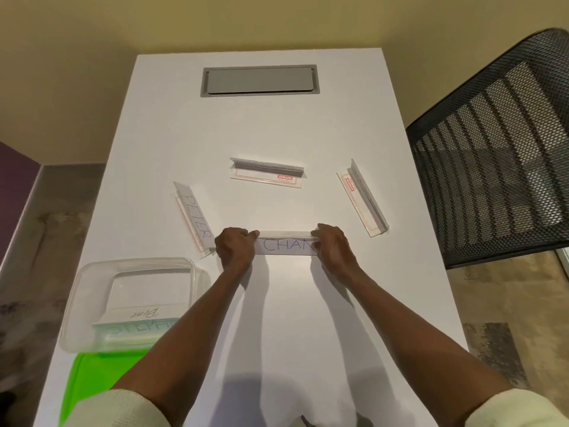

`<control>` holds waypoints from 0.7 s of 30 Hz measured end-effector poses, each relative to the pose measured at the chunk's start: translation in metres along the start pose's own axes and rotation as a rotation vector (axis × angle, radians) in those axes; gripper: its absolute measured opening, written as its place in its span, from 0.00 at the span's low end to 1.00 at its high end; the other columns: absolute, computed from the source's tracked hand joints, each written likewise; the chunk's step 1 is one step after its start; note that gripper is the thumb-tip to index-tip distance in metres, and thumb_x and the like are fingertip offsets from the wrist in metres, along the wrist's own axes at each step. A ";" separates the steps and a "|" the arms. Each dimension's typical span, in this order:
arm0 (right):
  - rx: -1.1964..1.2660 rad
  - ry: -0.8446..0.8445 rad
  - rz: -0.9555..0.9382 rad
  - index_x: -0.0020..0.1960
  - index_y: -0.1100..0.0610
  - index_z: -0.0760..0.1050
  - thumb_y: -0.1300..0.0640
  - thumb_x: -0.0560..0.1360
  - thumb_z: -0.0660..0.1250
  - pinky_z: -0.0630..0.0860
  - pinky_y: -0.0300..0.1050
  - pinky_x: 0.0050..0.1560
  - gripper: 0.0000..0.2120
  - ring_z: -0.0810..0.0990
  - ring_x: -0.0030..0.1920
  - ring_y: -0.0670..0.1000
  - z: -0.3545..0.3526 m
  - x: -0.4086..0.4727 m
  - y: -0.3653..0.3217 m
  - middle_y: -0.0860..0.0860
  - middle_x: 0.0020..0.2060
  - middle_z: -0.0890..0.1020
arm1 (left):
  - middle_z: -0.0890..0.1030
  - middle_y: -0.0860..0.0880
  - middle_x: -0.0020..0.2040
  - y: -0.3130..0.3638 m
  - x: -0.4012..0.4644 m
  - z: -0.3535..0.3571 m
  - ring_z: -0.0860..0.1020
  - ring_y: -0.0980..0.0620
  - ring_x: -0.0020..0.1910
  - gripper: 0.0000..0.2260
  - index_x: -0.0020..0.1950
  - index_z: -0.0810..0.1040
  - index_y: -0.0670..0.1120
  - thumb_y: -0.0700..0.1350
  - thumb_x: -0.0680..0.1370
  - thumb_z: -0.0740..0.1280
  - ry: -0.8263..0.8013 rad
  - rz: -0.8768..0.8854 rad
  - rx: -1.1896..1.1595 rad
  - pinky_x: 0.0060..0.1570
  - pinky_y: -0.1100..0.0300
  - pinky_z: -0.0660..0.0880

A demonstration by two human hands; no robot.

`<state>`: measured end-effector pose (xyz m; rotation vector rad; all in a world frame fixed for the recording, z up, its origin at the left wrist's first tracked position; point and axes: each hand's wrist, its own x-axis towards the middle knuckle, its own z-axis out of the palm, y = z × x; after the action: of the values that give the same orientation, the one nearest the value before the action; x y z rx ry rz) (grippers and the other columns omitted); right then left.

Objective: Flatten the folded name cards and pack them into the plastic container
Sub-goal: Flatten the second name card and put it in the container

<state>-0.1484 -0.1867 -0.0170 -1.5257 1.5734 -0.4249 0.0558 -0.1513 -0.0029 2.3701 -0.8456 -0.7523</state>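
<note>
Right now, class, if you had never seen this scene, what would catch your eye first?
Both hands, left hand and right hand, pinch the ends of a name card reading CHAN at the table's middle. Three more folded cards stand beyond it, one lettered PETER on the left. A clear plastic container holding flat cards sits near left, above a green lid.

White table (277, 134), black mesh chair (498, 155), beige wall (92, 41), mottled floor (46, 217)

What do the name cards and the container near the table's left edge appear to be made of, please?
Name cards, such as PETER: seemingly clear glossy plastic sleeves over white paper, with handwriting showing through. Container: translucent, slightly frosted plastic, since the packed cards show through its walls.
</note>
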 end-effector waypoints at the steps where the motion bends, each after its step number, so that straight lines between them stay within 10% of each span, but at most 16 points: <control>1: -0.045 0.004 -0.018 0.39 0.65 0.70 0.64 0.76 0.58 0.73 0.61 0.46 0.08 0.72 0.43 0.57 0.000 0.001 0.002 0.59 0.38 0.74 | 0.73 0.41 0.28 -0.003 -0.002 0.000 0.69 0.45 0.31 0.18 0.32 0.79 0.34 0.48 0.72 0.72 0.000 0.011 -0.002 0.35 0.58 0.68; 5: -0.228 -0.042 -0.163 0.49 0.70 0.75 0.67 0.74 0.63 0.75 0.56 0.52 0.07 0.75 0.54 0.63 -0.005 0.008 0.010 0.63 0.49 0.79 | 0.74 0.38 0.30 -0.008 -0.004 0.002 0.71 0.41 0.33 0.18 0.35 0.78 0.33 0.49 0.73 0.70 -0.026 0.029 -0.005 0.37 0.55 0.72; 8: -0.333 -0.053 -0.305 0.57 0.64 0.76 0.66 0.73 0.66 0.74 0.56 0.54 0.13 0.74 0.55 0.62 -0.009 0.005 0.013 0.60 0.54 0.79 | 0.82 0.37 0.48 -0.011 -0.004 0.002 0.78 0.38 0.52 0.16 0.50 0.80 0.35 0.49 0.76 0.67 -0.031 0.018 0.023 0.52 0.52 0.74; 13: -0.471 -0.037 -0.455 0.64 0.66 0.73 0.68 0.68 0.71 0.74 0.59 0.57 0.25 0.74 0.59 0.65 -0.024 0.005 0.027 0.62 0.62 0.77 | 0.79 0.43 0.59 -0.025 0.001 -0.003 0.76 0.45 0.60 0.15 0.59 0.78 0.40 0.45 0.76 0.70 -0.108 0.390 0.066 0.60 0.59 0.68; 21: -0.566 -0.075 -0.509 0.59 0.69 0.76 0.69 0.62 0.76 0.78 0.59 0.46 0.25 0.78 0.50 0.66 -0.038 0.012 0.040 0.62 0.52 0.82 | 0.80 0.42 0.61 -0.035 0.022 -0.015 0.76 0.40 0.60 0.27 0.63 0.77 0.39 0.38 0.65 0.78 -0.281 0.760 0.488 0.55 0.46 0.76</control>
<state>-0.2006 -0.2022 -0.0305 -2.3653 1.2895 -0.1944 0.0939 -0.1384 -0.0214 2.0484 -2.0814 -0.5919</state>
